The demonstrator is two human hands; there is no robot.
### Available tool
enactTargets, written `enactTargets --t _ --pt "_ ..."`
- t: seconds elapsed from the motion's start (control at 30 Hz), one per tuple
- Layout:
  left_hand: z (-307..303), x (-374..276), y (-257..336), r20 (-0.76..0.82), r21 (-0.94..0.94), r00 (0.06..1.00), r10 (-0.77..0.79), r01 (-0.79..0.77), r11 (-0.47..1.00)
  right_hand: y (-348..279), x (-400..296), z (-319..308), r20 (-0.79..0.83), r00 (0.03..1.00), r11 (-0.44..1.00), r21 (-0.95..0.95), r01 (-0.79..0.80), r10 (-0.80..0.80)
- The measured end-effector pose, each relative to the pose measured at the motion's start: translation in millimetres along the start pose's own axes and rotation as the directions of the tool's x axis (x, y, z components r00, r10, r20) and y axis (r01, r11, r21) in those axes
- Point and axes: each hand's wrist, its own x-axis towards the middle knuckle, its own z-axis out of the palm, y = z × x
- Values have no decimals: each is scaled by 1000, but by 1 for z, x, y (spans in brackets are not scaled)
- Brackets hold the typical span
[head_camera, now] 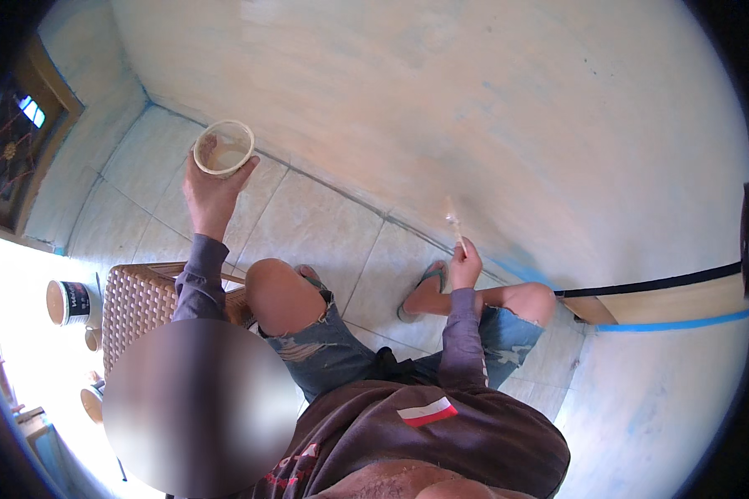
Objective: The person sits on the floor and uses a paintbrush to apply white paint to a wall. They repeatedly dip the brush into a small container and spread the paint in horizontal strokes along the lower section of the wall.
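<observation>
My left hand grips a pale plastic tub from its near side, above the tiled floor. Some light liquid, perhaps paint, shows at the bottom of the tub, and a reddish-brown patch marks its inner wall. Between the fingers of my right hand is a slim paintbrush, its tip pointing away from me at the wall. Whether the bristles touch the wall cannot be made out. The wall is coated in uneven cream and peach tones, with bluish patches showing through.
A woven stool stands by my left arm. Beyond it are a labelled bucket and other containers in bright light. A framed window or door is at far left. A black strip and blue band cross at right.
</observation>
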Motion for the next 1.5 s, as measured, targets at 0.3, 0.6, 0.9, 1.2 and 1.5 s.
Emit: enactTargets --t 0.3,0.6,0.9,1.2,1.5 --pt "-1 0 -6 -19 -28 999 40 -40 999 -153 42 -11 190 973 900 434 35 -129" --pt "0 0 -10 -13 39 999 37 -37 999 -304 114 -81 -69 898 827 366 427 -434" --pt "-1 0 -7 -6 -5 999 52 -53 999 -366 179 -58 -178 825 793 228 565 -536" --pt "-1 -1 -2 -44 38 996 84 -82 996 -289 170 -114 -365 832 900 -42 433 -418" --pt "-1 -1 1 13 43 1000 22 -22 999 -278 119 -145 -357 858 893 119 435 -370"
